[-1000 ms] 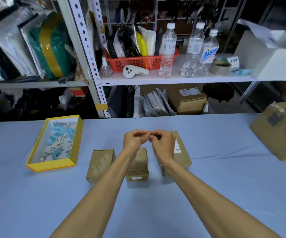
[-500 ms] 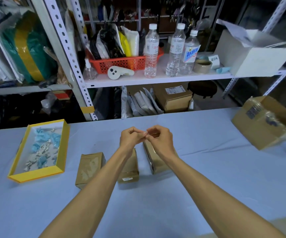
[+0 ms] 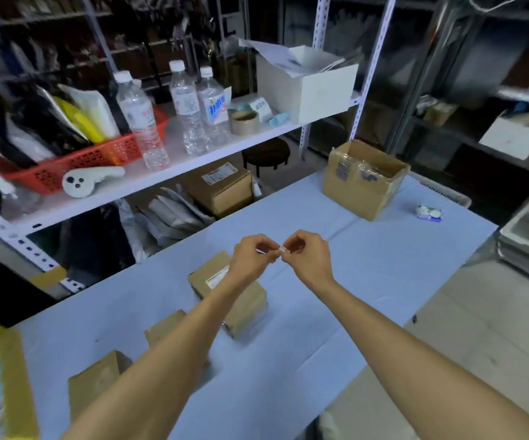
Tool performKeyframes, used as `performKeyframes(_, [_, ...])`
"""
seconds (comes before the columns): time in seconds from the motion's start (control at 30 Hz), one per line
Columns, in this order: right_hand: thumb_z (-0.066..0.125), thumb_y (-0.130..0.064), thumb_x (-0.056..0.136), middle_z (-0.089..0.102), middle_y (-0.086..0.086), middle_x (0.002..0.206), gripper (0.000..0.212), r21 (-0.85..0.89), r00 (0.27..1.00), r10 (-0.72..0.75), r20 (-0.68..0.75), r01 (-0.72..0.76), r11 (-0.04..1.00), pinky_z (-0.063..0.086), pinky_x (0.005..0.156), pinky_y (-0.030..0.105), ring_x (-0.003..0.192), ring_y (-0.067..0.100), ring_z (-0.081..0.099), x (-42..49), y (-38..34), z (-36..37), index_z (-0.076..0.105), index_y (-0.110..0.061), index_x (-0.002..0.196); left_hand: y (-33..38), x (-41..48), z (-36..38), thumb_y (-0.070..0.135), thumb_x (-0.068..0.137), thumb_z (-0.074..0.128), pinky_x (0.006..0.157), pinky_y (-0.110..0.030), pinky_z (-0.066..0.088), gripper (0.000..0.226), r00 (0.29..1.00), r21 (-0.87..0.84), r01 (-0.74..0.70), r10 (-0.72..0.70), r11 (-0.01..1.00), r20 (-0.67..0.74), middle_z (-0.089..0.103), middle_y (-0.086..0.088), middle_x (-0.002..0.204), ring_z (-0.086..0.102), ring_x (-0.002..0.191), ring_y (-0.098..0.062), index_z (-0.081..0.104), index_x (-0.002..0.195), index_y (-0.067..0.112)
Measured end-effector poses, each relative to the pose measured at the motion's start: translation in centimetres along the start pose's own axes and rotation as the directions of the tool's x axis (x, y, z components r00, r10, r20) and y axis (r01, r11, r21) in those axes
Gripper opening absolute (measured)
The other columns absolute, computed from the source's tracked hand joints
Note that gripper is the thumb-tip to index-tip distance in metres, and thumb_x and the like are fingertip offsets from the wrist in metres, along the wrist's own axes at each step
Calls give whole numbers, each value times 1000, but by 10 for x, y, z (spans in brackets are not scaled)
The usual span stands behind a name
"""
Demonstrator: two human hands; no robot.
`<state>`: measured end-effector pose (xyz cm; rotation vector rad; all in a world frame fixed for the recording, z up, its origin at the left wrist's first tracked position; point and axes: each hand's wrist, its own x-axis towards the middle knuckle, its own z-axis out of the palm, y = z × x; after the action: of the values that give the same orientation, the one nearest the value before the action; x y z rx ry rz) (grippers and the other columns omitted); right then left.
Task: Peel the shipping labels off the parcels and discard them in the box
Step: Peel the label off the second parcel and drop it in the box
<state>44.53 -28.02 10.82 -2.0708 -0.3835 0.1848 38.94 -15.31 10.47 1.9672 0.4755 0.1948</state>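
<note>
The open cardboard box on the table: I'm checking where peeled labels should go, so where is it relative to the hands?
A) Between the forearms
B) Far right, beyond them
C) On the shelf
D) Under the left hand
B: the open cardboard box sits on the blue table, beyond and right of both hands.

Both forearms are bare from the near edge up to the wrists, no sleeve showing; the left hand and right hand wear no gloves.
</note>
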Motion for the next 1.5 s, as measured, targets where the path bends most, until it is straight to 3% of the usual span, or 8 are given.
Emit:
performKeyframes(0.1, [73, -13, 70, 70, -2, 72, 8, -33, 1000, -6, -14, 6, 999, 55, 67, 31, 70, 15, 66, 22, 5, -23, 67, -13, 75, 18, 19, 20, 18, 82, 73, 65, -24, 50, 5, 998, 90, -59, 59, 994, -7, 68, 1, 75, 66, 75, -17, 69, 79, 18])
performKeyframes(0.23, [75, -15, 68, 69, 0, 71, 10, -79, 999, -40, 31, 43, 996, 51, 61, 25, 69, 14, 64, 60, 18, -42, 66, -13, 72, 34, 48, 40, 17, 83, 71, 59, -19, 44, 3, 998, 166, -55, 59, 985, -23, 69, 2, 79, 65, 78, -15, 70, 84, 15])
performKeyframes(0.37, [74, -11, 67, 67, 1, 70, 10, -113, 993, -68, 100, 80, 990, 45, 57, 21, 66, 13, 61, 92, 37, -73, 65, -11, 71, 54, 73, 70, 17, 81, 72, 67, -27, 52, 7, 999, 278, -35, 36, 960, 2, 69, 1, 84, 65, 80, -16, 71, 87, 14])
performKeyframes(0.67, [66, -6, 68, 64, 1, 72, 12, -167, 985, -90, 145, 114, 979, 54, 63, 35, 71, 19, 62, 155, 61, -132, 63, -14, 75, 93, 117, 117, 9, 84, 61, 78, -35, 55, 21, 999, 532, 5, 15, 847, -32, 71, 0, 97, 64, 91, -20, 65, 101, 21])
performKeyframes(0.87, [63, -4, 69, 64, 2, 74, 9, -255, 985, -61, 161, 101, 962, 55, 61, 37, 72, 19, 62, 168, 76, -144, 65, -12, 72, 88, 137, 116, 5, 85, 57, 79, -34, 54, 23, 1000, 557, 8, -2, 831, -10, 71, -3, 102, 63, 97, -23, 66, 102, 18])
performKeyframes(1.13, [72, -9, 67, 64, 2, 76, 12, -303, 983, -22, 183, 78, 950, 41, 54, 22, 71, 17, 60, 207, 89, -176, 68, -10, 78, 108, 179, 149, 1, 84, 53, 85, -36, 52, 27, 1000, 581, -4, 0, 814, 8, 70, -3, 104, 63, 98, -23, 67, 97, 20])
performKeyframes(1.33, [71, -12, 70, 67, 4, 85, 7, -351, 974, -84, 211, 155, 924, 57, 67, 38, 80, 22, 62, 259, 112, -207, 67, -12, 77, 124, 224, 188, 2, 83, 50, 79, -37, 55, 29, 998, 562, 60, -50, 825, -34, 69, -6, 102, 63, 98, -26, 67, 94, 22])
performKeyframes(1.5, [66, -7, 70, 69, 2, 74, 8, -323, 958, -162, 238, 236, 916, 53, 68, 34, 76, 20, 62, 313, 117, -246, 70, -14, 70, 155, 260, 230, 5, 80, 52, 79, -40, 55, 24, 992, 576, 121, -115, 808, -48, 70, -10, 99, 63, 95, -30, 68, 96, 13])
